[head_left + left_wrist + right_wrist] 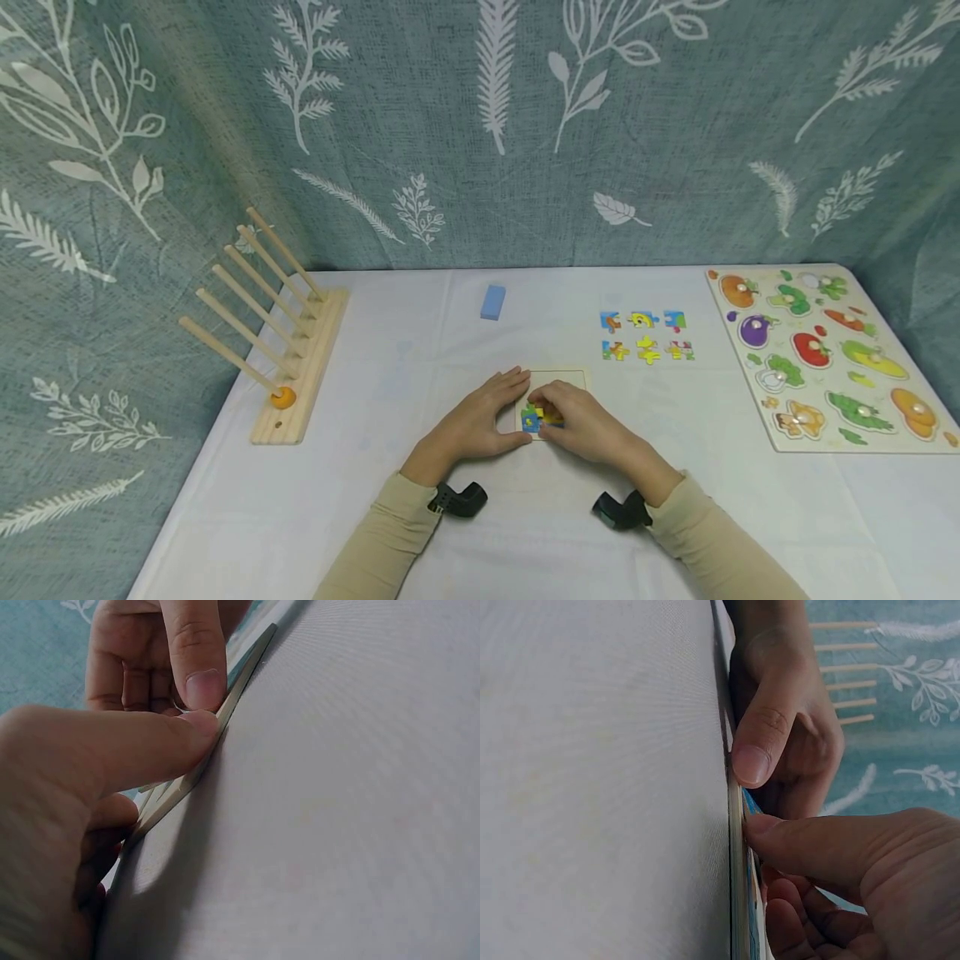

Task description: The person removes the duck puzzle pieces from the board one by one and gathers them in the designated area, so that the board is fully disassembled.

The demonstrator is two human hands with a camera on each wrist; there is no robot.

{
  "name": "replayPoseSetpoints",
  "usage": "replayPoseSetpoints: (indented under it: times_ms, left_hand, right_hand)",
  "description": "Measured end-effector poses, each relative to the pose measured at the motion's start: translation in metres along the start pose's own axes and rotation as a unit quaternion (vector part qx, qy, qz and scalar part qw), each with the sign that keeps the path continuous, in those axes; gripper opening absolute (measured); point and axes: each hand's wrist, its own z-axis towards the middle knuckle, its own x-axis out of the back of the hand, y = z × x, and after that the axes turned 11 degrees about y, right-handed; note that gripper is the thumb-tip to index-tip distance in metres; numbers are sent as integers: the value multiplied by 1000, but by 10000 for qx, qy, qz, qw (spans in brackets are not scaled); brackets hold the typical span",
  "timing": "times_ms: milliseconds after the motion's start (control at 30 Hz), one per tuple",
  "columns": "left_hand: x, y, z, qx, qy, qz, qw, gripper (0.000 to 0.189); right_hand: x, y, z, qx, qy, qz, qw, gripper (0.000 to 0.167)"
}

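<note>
A small wooden puzzle tray (558, 379) lies flat on the table, with blue, green and yellow jigsaw pieces (530, 422) in its near left part. My left hand (483, 421) holds the tray at its left side, thumb at the near edge and fingers towards the far left corner. Over the tray, my right hand (588, 423) has thumb and fingers bent at a puzzle piece (556, 422), mostly hidden under them. In the right wrist view, the right thumb rests against the blue-edged piece (750, 802) near the left thumb.
Several loose jigsaw pieces (647, 350) lie in two rows beyond my right hand. A blue block (492, 302) sits farther back. On the left stands a wooden peg rack (315, 375) with an orange bead (282, 397); a vegetable puzzle board (817, 400) lies at right.
</note>
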Motion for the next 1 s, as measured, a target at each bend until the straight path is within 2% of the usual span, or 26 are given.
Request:
replayPoseSetpoints:
  times_ms: [200, 367, 667, 800, 1000]
  left_hand:
    - [0, -2, -1, 1, 26, -5, 10000, 76]
    - [0, -3, -1, 25, 7, 69, 10000, 77]
    - [-2, -2, 0, 11, -31, 55, 10000, 77]
    - [-1, -2, -1, -4, -9, 78, 10000, 76]
    - [0, -1, -1, -16, -16, 107, 9999, 76]
  right_hand:
    - [7, 3, 1, 66, -56, -167, 9998, 37]
    - [24, 13, -3, -262, 72, -169, 9995, 40]
    - [55, 50, -23, -744, 645, -298, 9947, 39]
    - [61, 62, -28, -827, 819, -405, 9924, 39]
    - [63, 69, -30, -934, 754, -379, 9920, 37]
